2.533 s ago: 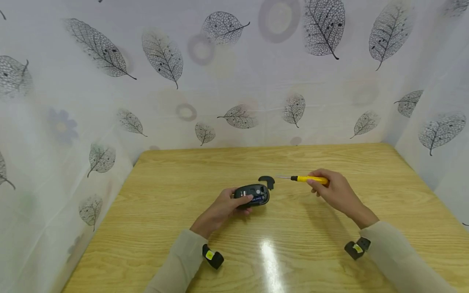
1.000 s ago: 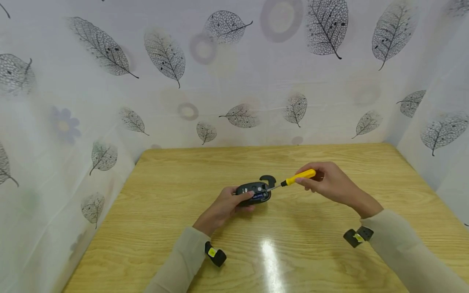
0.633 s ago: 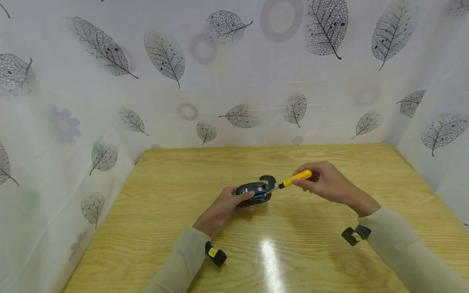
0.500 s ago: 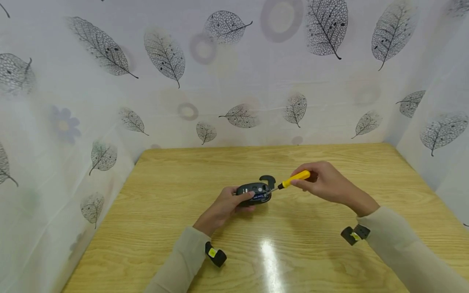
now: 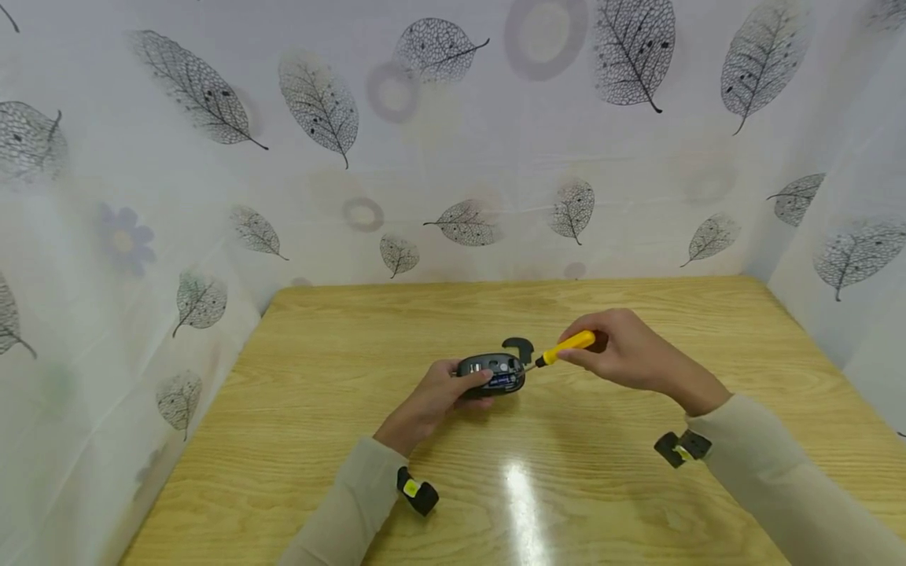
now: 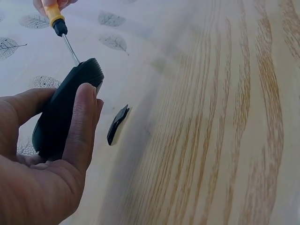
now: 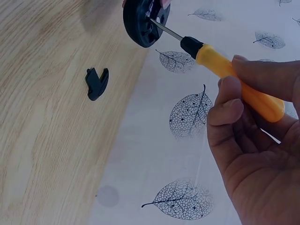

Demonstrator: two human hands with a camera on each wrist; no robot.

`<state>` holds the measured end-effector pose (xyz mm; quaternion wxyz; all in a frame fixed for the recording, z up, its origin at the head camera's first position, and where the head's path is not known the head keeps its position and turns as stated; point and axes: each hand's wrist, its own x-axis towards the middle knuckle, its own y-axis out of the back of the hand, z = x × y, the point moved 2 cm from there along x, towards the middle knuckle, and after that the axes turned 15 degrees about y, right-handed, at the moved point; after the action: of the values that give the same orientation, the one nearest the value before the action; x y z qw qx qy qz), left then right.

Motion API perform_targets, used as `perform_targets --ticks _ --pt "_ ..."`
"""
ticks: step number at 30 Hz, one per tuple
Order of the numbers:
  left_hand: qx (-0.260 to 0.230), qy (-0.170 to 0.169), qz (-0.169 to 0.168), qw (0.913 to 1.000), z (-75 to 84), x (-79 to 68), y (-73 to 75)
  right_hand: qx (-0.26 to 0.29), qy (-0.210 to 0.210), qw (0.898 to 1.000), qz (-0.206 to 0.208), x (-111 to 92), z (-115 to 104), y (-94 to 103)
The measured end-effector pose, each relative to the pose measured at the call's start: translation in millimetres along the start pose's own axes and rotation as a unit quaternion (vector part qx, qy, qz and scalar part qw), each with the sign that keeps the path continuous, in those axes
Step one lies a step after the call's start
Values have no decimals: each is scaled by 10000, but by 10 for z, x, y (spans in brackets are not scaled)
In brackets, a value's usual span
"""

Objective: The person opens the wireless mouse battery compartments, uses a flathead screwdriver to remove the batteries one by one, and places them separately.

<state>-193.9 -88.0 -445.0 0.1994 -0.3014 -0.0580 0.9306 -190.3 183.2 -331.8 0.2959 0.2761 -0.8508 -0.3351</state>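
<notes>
- Near the middle of a wooden table (image 5: 495, 440), a person's left hand (image 5: 428, 402) holds a black computer mouse (image 5: 495, 363), thumb across its underside, which faces the head camera, and fingers supporting it from below.
- The mouse's battery bay is uncovered, showing a dark blue battery (image 5: 499, 380) beside the thumb tip.
- To the right, the right hand (image 5: 630, 354) pinches the yellow handle of a screwdriver (image 5: 569, 347) between thumb and fingers.
- The screwdriver slants down towards the mouse, its metal shaft reaching the opened end; the tip seems to touch inside the bay, though it is too small to be sure of the exact spot.
- Just beyond the mouse, a black curved cover (image 5: 519, 344) with a projecting tab lies on the table, apart from both hands.
- Behind and at both sides hangs pale cloth (image 5: 297, 196) printed with dark skeleton leaves.
- Both arms wear beige sleeves (image 5: 347, 495) and black wrist devices (image 5: 418, 491).
</notes>
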Motion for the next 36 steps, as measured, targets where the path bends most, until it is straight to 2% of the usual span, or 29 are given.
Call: perform_targets --ticks 8,15,25,31,36 --pt "59 -55 20 10000 0 -10 18 226 -89 9996 -160 14 -23 4" --pt "81 -31 49 10000 1 -21 13 371 -144 9992 -77 13 -15 -7" --pt "126 -44 42 9999 4 -17 15 823 -218 9957 370 -76 126 -56" --pt "49 -25 22 10000 -5 -11 26 1219 -503 9890 663 -155 217 -112" --pt "-22 26 57 10000 -16 -11 43 1460 -553 9841 848 -222 295 -146"
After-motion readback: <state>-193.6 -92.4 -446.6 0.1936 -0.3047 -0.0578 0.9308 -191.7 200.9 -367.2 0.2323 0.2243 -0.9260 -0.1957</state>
